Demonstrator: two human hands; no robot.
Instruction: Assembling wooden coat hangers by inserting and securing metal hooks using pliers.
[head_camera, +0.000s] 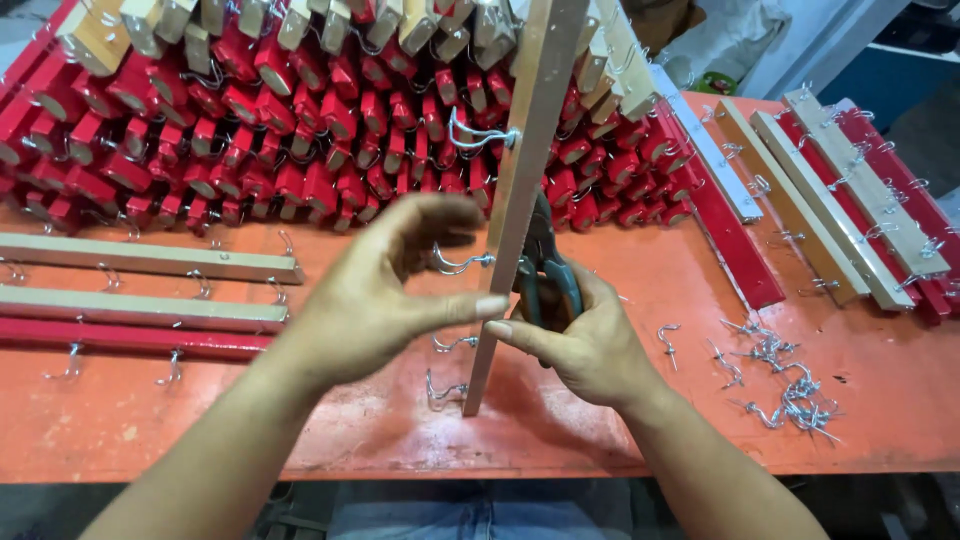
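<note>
Right grip (585, 340) around pliers (548, 270), left hand (385, 290) seemingly steadying hooked slat (520, 190).

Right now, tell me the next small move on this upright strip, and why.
Probably turn the middle hook further in with the left hand. Its fingers are already at that hook, and the right hand steadies the wooden strip on the orange table while holding pliers.

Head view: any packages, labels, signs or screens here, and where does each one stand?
None show in this view.
The orange table carries only bare wooden strips, red painted strips and loose metal hooks.
The hands hold an upright wooden strip and pliers; no markings can be made out on them.
</note>
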